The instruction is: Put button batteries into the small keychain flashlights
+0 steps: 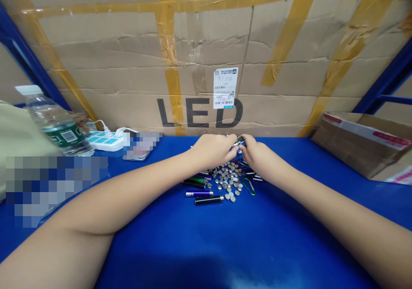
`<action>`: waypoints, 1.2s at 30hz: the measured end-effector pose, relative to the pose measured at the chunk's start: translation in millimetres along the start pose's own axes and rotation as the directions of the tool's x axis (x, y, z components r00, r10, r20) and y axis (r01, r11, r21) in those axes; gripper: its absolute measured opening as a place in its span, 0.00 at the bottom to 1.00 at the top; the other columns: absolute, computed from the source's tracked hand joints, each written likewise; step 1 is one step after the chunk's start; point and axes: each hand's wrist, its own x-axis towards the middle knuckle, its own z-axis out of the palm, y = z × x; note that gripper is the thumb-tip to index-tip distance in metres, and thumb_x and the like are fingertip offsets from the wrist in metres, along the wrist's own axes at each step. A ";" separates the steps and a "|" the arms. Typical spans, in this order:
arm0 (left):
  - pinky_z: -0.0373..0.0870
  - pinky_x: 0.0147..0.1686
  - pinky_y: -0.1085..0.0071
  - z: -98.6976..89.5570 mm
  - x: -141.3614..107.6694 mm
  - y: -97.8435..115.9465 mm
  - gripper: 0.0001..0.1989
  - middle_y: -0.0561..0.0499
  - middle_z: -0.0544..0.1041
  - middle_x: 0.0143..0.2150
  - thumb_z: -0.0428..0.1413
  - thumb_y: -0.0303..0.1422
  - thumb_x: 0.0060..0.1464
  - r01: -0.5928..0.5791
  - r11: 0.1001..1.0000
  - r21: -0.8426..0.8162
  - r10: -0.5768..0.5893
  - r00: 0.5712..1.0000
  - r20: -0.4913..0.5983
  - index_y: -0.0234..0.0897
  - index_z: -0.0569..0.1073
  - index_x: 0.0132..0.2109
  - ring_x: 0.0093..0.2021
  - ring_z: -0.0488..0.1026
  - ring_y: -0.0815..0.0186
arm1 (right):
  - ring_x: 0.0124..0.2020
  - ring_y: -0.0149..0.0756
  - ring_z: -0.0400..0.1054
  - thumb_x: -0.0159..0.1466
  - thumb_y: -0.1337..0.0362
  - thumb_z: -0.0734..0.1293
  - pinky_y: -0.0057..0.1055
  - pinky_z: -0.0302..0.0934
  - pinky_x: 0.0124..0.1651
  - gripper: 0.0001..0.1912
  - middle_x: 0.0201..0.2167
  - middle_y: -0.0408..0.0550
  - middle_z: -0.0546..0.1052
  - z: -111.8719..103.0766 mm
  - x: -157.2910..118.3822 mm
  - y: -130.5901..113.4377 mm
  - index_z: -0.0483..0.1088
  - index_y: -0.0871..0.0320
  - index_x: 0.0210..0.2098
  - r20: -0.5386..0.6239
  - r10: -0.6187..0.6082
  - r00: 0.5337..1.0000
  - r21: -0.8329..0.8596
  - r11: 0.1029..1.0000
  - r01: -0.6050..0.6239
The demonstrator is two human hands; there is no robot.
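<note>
"Where's the small piece they're working on?"

"It's sitting up between the two hands, above the heap of button cells (229, 179), and it's mostly hidden by fingers. A small silver cylinder (236, 144) is showing, with a green carabiner (241, 140) beside or around it. I can't tell how they're joined."

"Which way is the cylinder pointing?"

"Its long axis is running roughly side to side, tilting up toward the right hand (259, 158). The left hand (210, 151) is reaching it from the left, and its fingers are closing on that end."

"Is either hand letting go?"

"Neither is. Both are curled and gripping, with the fingertips almost meeting. The right hand is looking slightly nearer the green loop, though that's hard to judge."

"What's lying just below them?"

"Pen-shaped metal flashlights (204, 194) are lying on the blue tabletop (225, 246) below the left wrist, and a loose green carabiner (248, 187) is lying below the right hand."
</note>
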 end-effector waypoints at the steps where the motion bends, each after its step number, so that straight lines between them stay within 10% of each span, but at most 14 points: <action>1: 0.60 0.22 0.71 1.6 0.2 -0.7 0.16 0.47 0.79 0.33 0.43 0.40 0.63 -0.006 1.000 0.017 0.006 1.000 -0.016 0.34 0.70 0.42 0.30 0.77 0.59 | 0.27 0.39 0.67 0.67 0.66 0.53 0.31 0.54 0.29 0.09 0.29 0.54 0.74 0.1 0.2 0.8 0.60 0.62 0.45 -0.004 -0.006 1.000 0.090 0.996 0.006; 8: 0.59 0.20 0.71 13.0 1.3 -10.0 0.17 0.47 0.78 0.31 0.42 0.39 0.65 -0.088 0.985 0.145 0.107 0.986 -0.131 0.34 0.70 0.41 0.29 0.77 0.60 | 0.14 0.26 0.52 0.68 0.60 0.54 0.26 0.48 0.21 0.07 0.16 0.33 0.59 2.7 -0.1 -1.2 0.58 0.55 0.37 0.105 0.059 0.993 0.810 0.574 -0.120; 16: 0.60 0.19 0.71 13.4 -2.8 -0.3 0.17 0.47 0.78 0.27 0.44 0.41 0.63 -0.108 0.989 0.097 0.127 0.966 -0.224 0.34 0.71 0.38 0.26 0.76 0.61 | 0.13 0.22 0.48 0.66 0.58 0.60 0.25 0.48 0.21 0.09 0.15 0.31 0.58 10.0 1.5 -10.1 0.56 0.55 0.33 0.085 0.216 0.973 0.947 0.286 -0.146; 18: 0.61 0.21 0.71 13.0 -4.3 6.6 0.19 0.47 0.77 0.25 0.43 0.42 0.63 -0.170 0.981 0.097 0.188 0.953 -0.238 0.34 0.72 0.37 0.26 0.75 0.62 | 0.12 0.23 0.47 0.66 0.55 0.59 0.25 0.48 0.20 0.12 0.15 0.31 0.57 5.8 3.7 -4.9 0.53 0.54 0.30 0.073 0.250 0.965 0.934 0.323 -0.155; 24: 0.68 0.27 0.70 -5.7 -7.3 9.7 0.18 0.47 0.79 0.36 0.43 0.42 0.64 0.000 1.000 -0.015 -0.002 0.995 -0.097 0.36 0.71 0.46 0.35 0.77 0.61 | 0.24 0.33 0.63 0.63 0.62 0.61 0.30 0.53 0.29 0.08 0.21 0.43 0.69 -20.8 5.0 19.3 0.64 0.56 0.28 0.147 -0.006 0.989 0.273 0.961 -0.035; 29: 0.73 0.41 0.62 -17.8 -37.2 -2.4 0.15 0.49 0.77 0.47 0.42 0.36 0.65 0.103 0.981 -0.166 -0.084 0.990 0.116 0.38 0.71 0.49 0.46 0.75 0.58 | 0.27 0.34 0.65 0.63 0.63 0.61 0.30 0.54 0.31 0.13 0.26 0.46 0.75 -29.7 1.9 18.9 0.69 0.57 0.23 0.350 -0.202 0.915 -0.071 0.968 0.241; 36: 0.71 0.49 0.62 -20.5 -69.2 4.8 0.19 0.46 0.73 0.55 0.45 0.37 0.64 0.120 0.958 -0.260 -0.089 0.988 0.128 0.40 0.63 0.60 0.54 0.71 0.59 | 0.32 0.35 0.69 0.60 0.65 0.65 0.30 0.58 0.34 0.05 0.32 0.47 0.78 -36.2 -2.3 22.6 0.74 0.57 0.32 0.315 -0.090 0.945 -0.060 0.992 0.114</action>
